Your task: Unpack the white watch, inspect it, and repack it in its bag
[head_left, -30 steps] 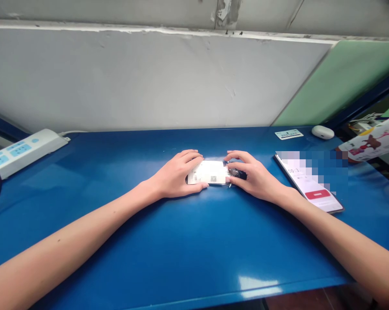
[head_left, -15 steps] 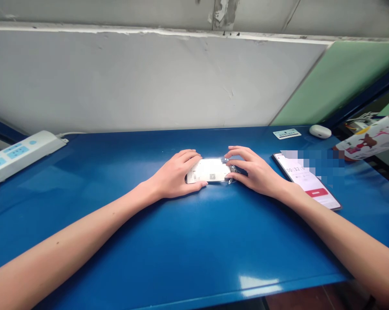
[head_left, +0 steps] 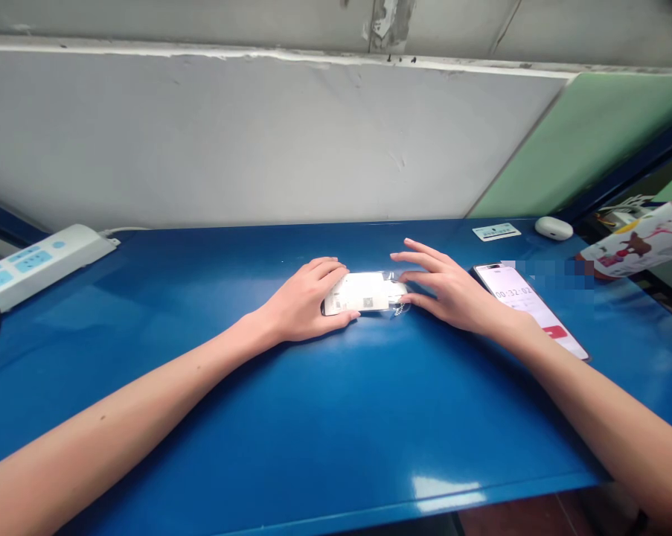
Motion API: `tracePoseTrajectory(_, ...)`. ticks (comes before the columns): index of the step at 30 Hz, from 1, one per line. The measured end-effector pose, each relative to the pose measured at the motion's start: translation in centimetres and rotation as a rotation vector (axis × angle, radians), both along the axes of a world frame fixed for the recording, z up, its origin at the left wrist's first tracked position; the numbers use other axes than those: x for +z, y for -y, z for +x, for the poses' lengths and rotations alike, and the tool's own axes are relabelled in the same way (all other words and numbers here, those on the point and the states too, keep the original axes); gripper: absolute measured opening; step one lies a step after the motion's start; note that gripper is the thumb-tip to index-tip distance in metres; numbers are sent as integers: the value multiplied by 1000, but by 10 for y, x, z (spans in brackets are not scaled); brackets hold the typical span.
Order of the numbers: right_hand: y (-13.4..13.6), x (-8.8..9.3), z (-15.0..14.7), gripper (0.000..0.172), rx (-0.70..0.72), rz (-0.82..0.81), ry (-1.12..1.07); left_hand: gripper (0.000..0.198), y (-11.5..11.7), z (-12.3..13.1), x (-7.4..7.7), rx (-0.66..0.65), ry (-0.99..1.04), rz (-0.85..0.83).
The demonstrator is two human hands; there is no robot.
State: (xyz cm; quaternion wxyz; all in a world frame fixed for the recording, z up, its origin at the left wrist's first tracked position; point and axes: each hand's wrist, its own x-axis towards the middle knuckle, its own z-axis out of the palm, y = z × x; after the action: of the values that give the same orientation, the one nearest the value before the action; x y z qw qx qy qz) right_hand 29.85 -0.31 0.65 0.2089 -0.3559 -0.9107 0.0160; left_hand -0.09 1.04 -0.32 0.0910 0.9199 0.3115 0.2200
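Observation:
A small flat packet [head_left: 358, 292] lies on the blue table, its white label printed with a code square and wrapped in clear plastic. My left hand [head_left: 307, 301] clasps the packet's left end, fingers along the far edge and thumb along the near one. At the other end a white tab [head_left: 394, 290] shows through the plastic, beside a short beaded chain [head_left: 400, 308]. Around that end my right hand [head_left: 441, 286] is spread, index finger raised and thumb apart from the fingers. Whether its fingertips touch the plastic, I cannot tell.
A phone [head_left: 528, 301] showing a timer lies beyond my right wrist, partly covered by it. Behind it are a card [head_left: 496, 232] and a white earbud case [head_left: 553, 228]. At the far left sits a white power strip [head_left: 45, 260]. A printed bag [head_left: 642, 242] stands at the right edge.
My right hand has shifted slightly right and its fingers have spread, uncovering the packet's right end with the tab and chain. My left hand keeps its hold, nearly still.

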Motion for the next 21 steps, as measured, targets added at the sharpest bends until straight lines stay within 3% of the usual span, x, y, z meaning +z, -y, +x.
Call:
tracePoseTrajectory(8, 11, 0, -8, 35, -78, -90, -81, 59, -1, 0, 0, -34, -1, -5)
tracePoseTrajectory(16, 16, -11, -21, 24, -148, -51, -112, 59, -1, 0, 1, -38, 5, -8)
tracePoseTrajectory(21, 15, -7, -20, 23, -123, 28, -64, 60, 0, 0, 1, -27, -8, -14)
